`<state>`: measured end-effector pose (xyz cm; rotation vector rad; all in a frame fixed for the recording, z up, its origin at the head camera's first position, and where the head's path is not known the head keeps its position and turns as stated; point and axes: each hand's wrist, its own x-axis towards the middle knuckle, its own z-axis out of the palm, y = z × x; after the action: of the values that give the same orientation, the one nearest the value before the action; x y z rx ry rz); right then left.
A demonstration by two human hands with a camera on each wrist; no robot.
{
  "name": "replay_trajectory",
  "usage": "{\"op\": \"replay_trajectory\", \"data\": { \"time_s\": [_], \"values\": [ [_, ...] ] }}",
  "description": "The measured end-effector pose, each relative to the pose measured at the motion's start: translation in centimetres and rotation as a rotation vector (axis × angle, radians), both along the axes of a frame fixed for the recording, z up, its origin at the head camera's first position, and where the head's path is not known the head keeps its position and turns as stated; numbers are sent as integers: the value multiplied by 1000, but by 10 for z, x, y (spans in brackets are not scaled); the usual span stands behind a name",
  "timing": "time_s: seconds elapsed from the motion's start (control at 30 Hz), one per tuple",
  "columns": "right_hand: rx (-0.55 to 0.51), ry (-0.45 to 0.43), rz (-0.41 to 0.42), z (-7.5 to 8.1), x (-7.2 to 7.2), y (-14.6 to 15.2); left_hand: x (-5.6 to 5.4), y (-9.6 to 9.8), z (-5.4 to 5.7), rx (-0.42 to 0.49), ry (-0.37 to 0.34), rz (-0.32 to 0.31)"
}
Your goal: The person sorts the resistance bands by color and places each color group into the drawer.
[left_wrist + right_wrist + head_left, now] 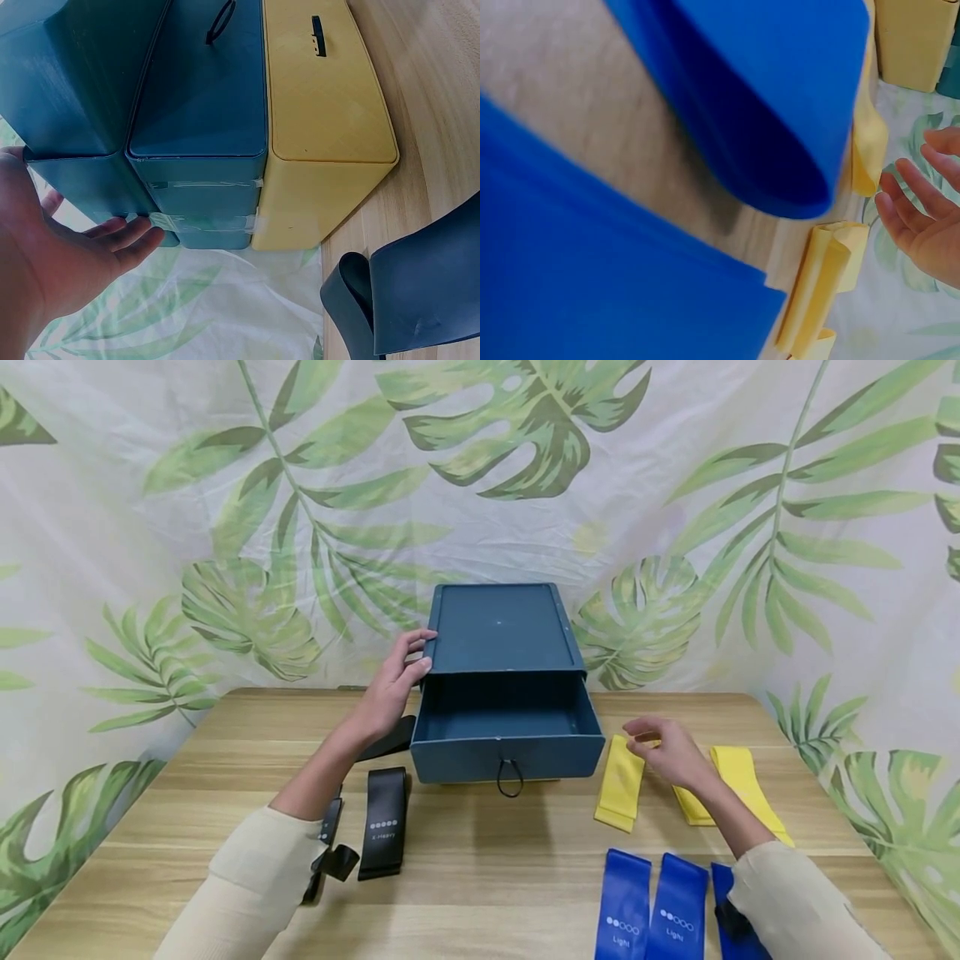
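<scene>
My left hand (393, 685) rests against the left side of a blue drawer unit (498, 631), its fingers extended along the side wall in the left wrist view. The unit's top drawer (457, 762) is pulled out, and its visible interior holds nothing. Below it, the left wrist view shows a closed blue drawer (206, 97) and a closed yellow drawer (326, 97). My right hand (671, 752) hovers over the far end of a yellow resistance band (618, 793), fingers loosely bent. In the right wrist view nothing lies between those fingers.
Another yellow band (738, 777) lies beyond the right wrist. Blue bands marked Light (624, 893) lie at the front right, partly under the right sleeve. Black bands (384, 827) lie left of the unit. A leaf-patterned cloth (495, 535) hangs behind the wooden table (465, 877).
</scene>
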<state>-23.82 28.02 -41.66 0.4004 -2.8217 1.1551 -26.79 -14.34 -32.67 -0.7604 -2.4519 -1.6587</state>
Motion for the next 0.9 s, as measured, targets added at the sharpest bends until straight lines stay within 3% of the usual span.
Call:
{"op": "replay_trajectory", "data": {
  "time_s": [0.37,0.67,0.9],
  "values": [
    [100,-9,26,-7,-11,-5,1,0,1,-14,0,7],
    [203,-32,-23,-11,-18,-5,2,-1,2,-18,1,4],
    [267,-16,-43,-4,-18,-2,2,-2,1,-11,-5,0]
  ]
}}
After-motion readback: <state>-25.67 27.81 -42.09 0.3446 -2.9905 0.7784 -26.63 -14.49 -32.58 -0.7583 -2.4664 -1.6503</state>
